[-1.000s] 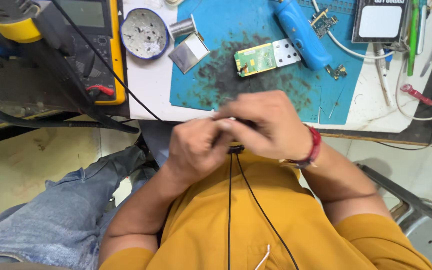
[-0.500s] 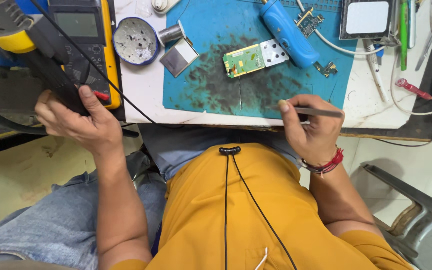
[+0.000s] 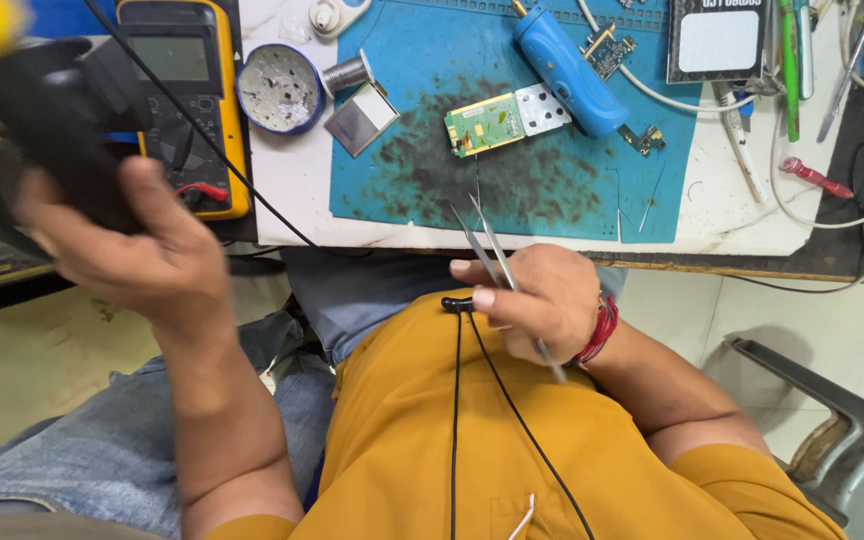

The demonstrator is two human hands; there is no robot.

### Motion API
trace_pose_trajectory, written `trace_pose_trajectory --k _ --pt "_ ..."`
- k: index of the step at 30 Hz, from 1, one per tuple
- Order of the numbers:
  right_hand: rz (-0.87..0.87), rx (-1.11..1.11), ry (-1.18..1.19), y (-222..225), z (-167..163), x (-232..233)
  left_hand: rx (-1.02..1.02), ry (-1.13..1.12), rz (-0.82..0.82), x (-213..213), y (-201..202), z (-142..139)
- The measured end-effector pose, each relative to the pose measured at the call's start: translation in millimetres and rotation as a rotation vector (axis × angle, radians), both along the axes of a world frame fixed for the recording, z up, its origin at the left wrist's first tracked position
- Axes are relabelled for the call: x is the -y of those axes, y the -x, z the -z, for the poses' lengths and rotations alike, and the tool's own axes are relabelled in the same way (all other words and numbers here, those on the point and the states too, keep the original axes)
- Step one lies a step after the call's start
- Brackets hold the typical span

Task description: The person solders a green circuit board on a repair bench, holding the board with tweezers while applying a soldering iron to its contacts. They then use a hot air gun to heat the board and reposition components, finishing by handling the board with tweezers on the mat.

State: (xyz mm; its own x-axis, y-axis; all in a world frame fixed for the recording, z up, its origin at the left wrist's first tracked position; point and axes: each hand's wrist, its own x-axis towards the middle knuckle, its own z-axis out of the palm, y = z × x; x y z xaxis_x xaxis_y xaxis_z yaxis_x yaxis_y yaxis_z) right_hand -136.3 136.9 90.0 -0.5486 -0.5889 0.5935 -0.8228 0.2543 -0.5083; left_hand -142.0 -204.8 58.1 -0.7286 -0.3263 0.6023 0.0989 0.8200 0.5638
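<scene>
Right hand (image 3: 542, 300) pinching thin metal tweezers (image 3: 497, 255) at the table edge, left hand (image 3: 122, 250) clasping a bulky black tool (image 3: 47, 120), green circuit board (image 3: 484, 124) on scorched blue mat (image 3: 512, 190), yellow meter (image 3: 187, 90) nearby.

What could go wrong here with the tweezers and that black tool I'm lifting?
The thin metal tweezers in the right hand point at the small green circuit board on the stained blue mat; a slip might scratch it. The blurred black tool in the left hand trails a black cord that may snag the yellow multimeter.
</scene>
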Motion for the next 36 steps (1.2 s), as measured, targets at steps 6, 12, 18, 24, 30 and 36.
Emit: trace_pose_trajectory --k 6,12,18,24,30,36 --pt "0.062 -0.244 -0.085 24 -2 16 0.310 0.247 0.394 -82 -21 -45" --pt "0.275 -0.149 -0.227 38 -10 15 0.176 0.203 0.539 -116 -27 -50" --pt "0.345 -0.107 -0.117 53 -21 9 0.190 -0.256 0.858 -136 -55 -30" --pt "0.023 -0.213 -0.176 48 -24 29 -0.058 -0.708 0.620 -135 -27 14" --pt "0.329 0.168 -0.182 67 -30 7 -0.496 -0.922 0.315 -86 -13 10" --pt "0.171 0.162 -0.615 104 -22 -14 -0.658 -0.961 0.258 -46 -21 -18"
